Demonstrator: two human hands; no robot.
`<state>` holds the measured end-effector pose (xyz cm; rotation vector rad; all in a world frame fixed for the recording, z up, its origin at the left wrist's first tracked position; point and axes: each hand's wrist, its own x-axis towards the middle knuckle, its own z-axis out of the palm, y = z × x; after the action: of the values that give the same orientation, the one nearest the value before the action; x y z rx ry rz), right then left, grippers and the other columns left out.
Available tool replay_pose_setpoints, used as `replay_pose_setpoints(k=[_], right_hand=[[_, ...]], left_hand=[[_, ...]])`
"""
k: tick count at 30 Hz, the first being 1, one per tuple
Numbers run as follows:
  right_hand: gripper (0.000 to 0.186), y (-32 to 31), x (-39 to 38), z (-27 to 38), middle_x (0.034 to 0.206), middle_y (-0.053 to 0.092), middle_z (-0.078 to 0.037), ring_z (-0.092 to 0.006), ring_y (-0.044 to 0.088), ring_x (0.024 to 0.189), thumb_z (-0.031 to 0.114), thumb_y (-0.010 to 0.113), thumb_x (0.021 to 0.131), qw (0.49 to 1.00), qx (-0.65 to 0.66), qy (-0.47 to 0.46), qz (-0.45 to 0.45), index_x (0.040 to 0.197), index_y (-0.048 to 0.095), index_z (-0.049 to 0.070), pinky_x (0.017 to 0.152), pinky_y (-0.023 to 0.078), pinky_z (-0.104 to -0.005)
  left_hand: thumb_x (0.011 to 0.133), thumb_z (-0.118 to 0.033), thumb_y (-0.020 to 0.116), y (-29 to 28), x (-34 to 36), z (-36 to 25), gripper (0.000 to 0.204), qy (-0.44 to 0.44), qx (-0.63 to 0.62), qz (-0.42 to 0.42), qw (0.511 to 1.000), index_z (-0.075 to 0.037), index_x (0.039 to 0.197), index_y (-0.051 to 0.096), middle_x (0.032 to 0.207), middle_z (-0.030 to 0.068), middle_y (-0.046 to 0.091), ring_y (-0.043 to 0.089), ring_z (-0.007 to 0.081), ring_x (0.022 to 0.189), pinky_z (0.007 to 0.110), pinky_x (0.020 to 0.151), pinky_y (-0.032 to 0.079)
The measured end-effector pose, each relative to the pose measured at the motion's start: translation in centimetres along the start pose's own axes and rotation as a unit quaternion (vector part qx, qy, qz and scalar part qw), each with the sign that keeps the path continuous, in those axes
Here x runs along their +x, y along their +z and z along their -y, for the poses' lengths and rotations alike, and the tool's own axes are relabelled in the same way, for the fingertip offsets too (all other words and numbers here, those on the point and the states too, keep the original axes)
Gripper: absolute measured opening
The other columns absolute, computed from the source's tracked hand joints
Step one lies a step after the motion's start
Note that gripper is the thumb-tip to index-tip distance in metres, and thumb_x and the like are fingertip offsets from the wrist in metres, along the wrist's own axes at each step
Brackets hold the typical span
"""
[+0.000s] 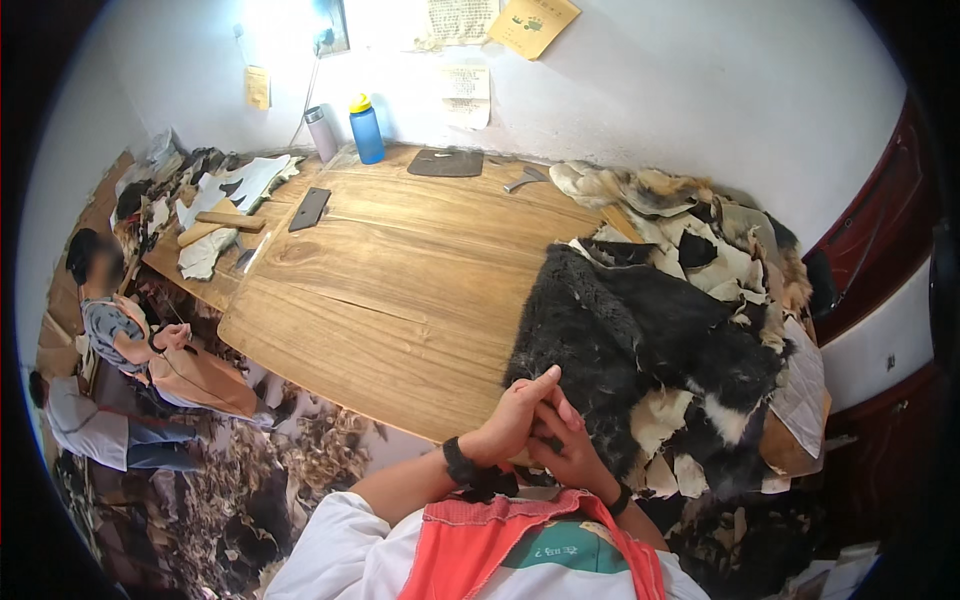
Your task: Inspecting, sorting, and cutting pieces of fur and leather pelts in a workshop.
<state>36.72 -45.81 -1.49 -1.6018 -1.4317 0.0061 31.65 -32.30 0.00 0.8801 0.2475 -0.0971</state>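
Note:
My left hand (pixel 518 418) and my right hand (pixel 568 445) are clasped at the near edge of the wooden table (pixel 380 280). The left fingers close over the right ones; whether anything lies between them is hidden. Just beyond them, black fur pelts (pixel 590 310) cover the table's right part, among pale hide scraps (pixel 660 425). On the far side lie a dark flat pad (pixel 445 163) and a curved metal blade tool (pixel 525 180); a dark rectangular block (pixel 310 208) rests farther left.
A blue bottle (pixel 367 137) and pale tumbler (pixel 321 135) stand by the wall. Scraps (pixel 225 190) cover the left boards, brown fur (pixel 640 185) the back right. Two other people (pixel 115 330) (pixel 90 425) are at left above a scrap-strewn floor. Red doors (pixel 870 430) are at right.

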Motion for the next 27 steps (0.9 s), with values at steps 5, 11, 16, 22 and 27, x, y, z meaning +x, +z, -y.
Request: replay_pose_setpoints(k=[5, 11, 16, 22, 27], right_hand=[[0.063, -1.0, -0.6, 1.0, 0.086, 0.057, -0.003, -0.0123, 0.056, 0.070, 0.004, 0.056, 0.083, 0.721, 0.619, 0.310, 0.005, 0.143, 0.038, 0.004, 0.064, 0.044, -0.0243], [0.039, -0.1, -0.3, 0.1, 0.076, 0.051, 0.001, -0.0096, 0.052, 0.067, 0.010, 0.056, 0.088, 0.687, 0.663, 0.286, -0.083, 0.127, 0.050, 0.004, 0.061, 0.043, -0.0232], [0.017, 0.0, -0.9, -0.7, 0.074, 0.049, 0.000, -0.0084, 0.047, 0.060, 0.025, 0.056, 0.094, 0.710, 0.640, 0.259, -0.141, 0.088, 0.052, 0.010, 0.055, 0.037, -0.0243], [0.054, 0.0, -1.7, -1.1, 0.054, 0.026, 0.003, -0.0086, 0.024, 0.047, 0.047, 0.036, 0.102, 0.758, 0.522, 0.274, -0.278, 0.059, 0.031, 0.015, 0.048, 0.023, -0.0247], [0.056, -0.3, -2.1, -0.8, 0.056, 0.023, 0.004, -0.0091, 0.023, 0.051, 0.047, 0.035, 0.102, 0.784, 0.469, 0.278, -0.296, 0.058, 0.028, 0.014, 0.049, 0.022, -0.0263]], left_hand=[[0.094, -0.067, 0.025, 1.3, -0.7, -1.2, 0.080, -0.003, -0.091, 0.079, 0.993, 0.003, 0.111, 0.058, 0.102, 0.0182, 0.064, 0.063, 0.0260, 0.092, 0.036, 0.079, 0.053], [0.093, -0.069, 0.008, 1.3, -0.8, -1.4, 0.089, 0.047, -0.110, 0.078, 0.990, 0.001, 0.129, 0.050, 0.125, 0.0171, 0.056, 0.054, 0.0286, 0.114, 0.041, 0.101, 0.041], [0.099, -0.059, 0.014, -1.1, -0.2, 0.0, 0.075, 0.041, -0.032, -0.016, 0.999, -0.001, 0.114, 0.058, 0.113, 0.0142, 0.062, 0.057, 0.0249, 0.108, 0.039, 0.096, 0.044], [0.102, -0.050, 0.020, -1.3, 0.0, 0.8, 0.061, 0.018, 0.048, -0.076, 0.996, -0.004, 0.102, 0.060, 0.101, 0.0101, 0.065, 0.061, 0.0217, 0.097, 0.037, 0.091, 0.045], [0.103, -0.045, 0.027, -0.9, 0.1, 1.5, 0.057, 0.051, 0.096, -0.044, 0.993, -0.001, 0.103, 0.063, 0.099, 0.0095, 0.066, 0.062, 0.0176, 0.093, 0.032, 0.088, 0.048]])
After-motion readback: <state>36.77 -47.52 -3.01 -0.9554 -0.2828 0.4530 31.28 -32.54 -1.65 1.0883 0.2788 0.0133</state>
